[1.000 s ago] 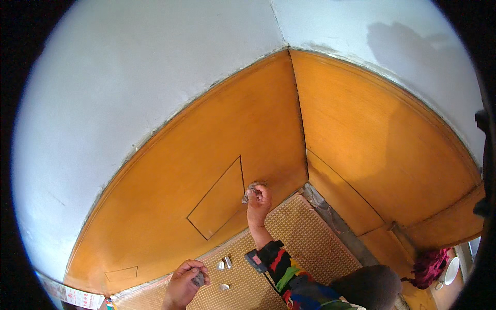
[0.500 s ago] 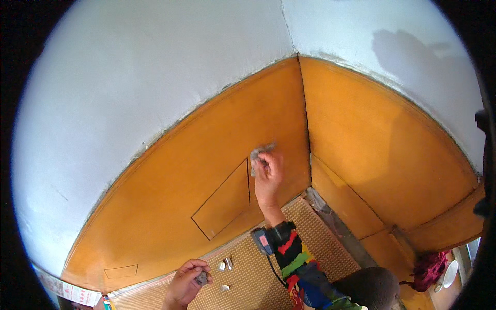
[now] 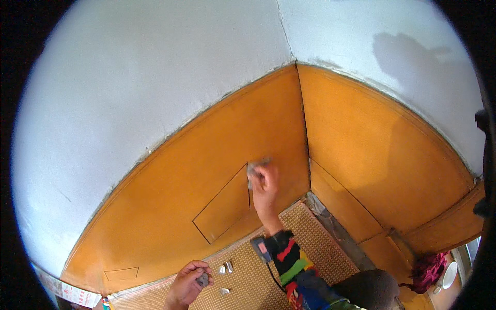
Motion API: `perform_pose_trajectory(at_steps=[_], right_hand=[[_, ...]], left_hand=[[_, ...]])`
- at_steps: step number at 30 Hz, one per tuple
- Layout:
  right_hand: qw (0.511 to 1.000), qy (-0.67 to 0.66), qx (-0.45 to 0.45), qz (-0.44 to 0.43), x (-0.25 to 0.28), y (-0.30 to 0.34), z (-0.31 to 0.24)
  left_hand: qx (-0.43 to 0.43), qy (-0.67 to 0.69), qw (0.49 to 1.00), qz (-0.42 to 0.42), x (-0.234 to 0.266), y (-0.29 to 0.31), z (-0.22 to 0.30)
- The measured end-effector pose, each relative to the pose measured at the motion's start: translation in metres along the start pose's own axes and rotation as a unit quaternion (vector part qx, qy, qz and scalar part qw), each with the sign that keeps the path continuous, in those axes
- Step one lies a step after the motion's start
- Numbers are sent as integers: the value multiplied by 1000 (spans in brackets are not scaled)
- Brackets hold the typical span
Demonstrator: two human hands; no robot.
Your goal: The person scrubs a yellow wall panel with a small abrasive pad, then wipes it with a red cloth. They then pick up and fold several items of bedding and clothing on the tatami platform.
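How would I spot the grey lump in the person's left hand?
Find the tan grid-patterned mat at the foot of the orange wall panels. Over its left part, the left hand holds the dark grey lump. Its dull, dark surface sets it apart from the shiny silvery scraps on the mat.

No lettering is coming through legibly. Lower left rim: a pale sheet (image 3: 77,296) is carrying red printed characters, the strokes showing too small and bent to make out. Beside the multicoloured sleeve (image 3: 298,267): a dark boxy device (image 3: 261,249) is showing a reddish patch, any marking on it blurring past reading.
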State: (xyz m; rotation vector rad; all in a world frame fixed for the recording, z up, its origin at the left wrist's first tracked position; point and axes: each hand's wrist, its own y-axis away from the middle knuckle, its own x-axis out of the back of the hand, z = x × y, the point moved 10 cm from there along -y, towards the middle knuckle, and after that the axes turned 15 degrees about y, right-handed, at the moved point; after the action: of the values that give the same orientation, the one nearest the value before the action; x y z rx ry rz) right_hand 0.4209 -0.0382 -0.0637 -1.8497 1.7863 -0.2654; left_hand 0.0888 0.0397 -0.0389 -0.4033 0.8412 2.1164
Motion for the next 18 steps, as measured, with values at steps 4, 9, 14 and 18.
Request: perform_pose_trajectory(at_steps=[4,9,14,18], right_hand=[[992,9,-120,-43,14,53,39],[998,-3,-68,-13,8,7,20],[990,-81,-101,52,21,0,40],[955,-203,-216,5,31,44,75]], left_hand=[[-16,-22,1000,11,3,2,2],[-14,-18,999,27,11,6,0],[-14,-12,1000,5,9,0,2],[-15,-16,1000,8,8,3,2]])
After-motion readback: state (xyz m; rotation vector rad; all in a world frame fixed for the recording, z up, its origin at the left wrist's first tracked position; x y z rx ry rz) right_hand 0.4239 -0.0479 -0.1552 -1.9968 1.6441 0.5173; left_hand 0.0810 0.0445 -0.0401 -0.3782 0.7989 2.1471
